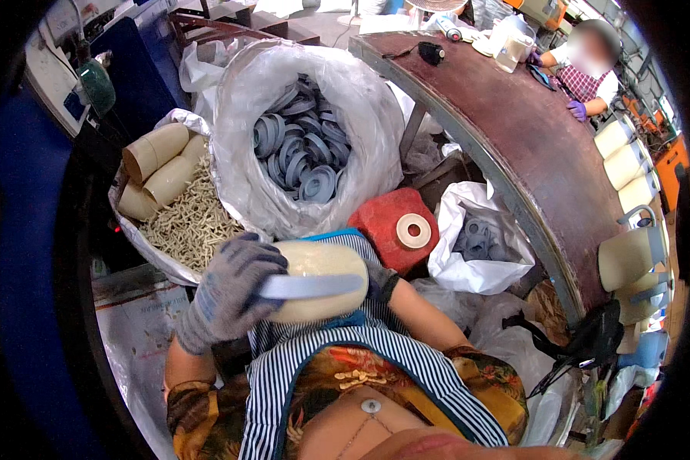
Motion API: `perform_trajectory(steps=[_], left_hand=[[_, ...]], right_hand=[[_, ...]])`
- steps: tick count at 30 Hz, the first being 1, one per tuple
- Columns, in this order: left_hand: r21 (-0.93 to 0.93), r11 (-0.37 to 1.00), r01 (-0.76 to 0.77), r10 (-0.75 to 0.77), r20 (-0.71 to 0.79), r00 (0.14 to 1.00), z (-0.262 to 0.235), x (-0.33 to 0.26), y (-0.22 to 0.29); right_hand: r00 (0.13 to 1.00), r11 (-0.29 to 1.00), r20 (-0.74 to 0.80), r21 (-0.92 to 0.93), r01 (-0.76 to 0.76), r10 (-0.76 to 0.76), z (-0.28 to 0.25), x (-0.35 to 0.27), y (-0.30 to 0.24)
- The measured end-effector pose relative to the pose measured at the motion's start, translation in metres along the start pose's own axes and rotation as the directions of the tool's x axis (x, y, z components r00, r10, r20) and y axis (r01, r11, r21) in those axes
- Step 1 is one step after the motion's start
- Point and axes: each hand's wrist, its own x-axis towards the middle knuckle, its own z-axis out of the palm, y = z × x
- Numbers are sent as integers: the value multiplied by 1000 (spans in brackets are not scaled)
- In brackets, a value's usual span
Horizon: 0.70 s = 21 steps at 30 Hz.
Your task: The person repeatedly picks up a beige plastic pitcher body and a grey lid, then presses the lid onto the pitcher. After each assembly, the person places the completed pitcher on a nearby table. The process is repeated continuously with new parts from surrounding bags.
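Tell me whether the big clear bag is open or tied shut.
Open: the clear bag's mouth gapes wide, showing grey rings heaped inside.

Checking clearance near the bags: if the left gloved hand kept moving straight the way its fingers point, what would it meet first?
The left hand points right, across the cream cylinder it already grips with a grey band. Beyond that, probably the right hand at the cylinder's far end; depth is unclear.

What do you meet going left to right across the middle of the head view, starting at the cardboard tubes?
Cardboard tubes → big clear bag of grey plastic rings → red container → small white bag of grey rings → curved brown table → cream cups along its far edge.
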Motion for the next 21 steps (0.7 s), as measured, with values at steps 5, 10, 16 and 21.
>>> perform_trajectory(steps=[5,10,16,21], left_hand=[[-35,999,1,1,66,998,-26,32,11],[267,900,-345,375,-67,925,-25,106,50],[-154,988,15,-103,-584,805,-4,-21,11],[-290,816,500,-573,-293,765,109,-116,-40]], right_hand=[[970,955,-167,-267,130,-179,-4,-32,-140],[781,474,-36,-812,341,-623,-36,-63,-189],[29,658,-680,-697,287,-733,-156,-62,-267],[567,192,-466,-858,-476,-679,-485,-130,-310]])
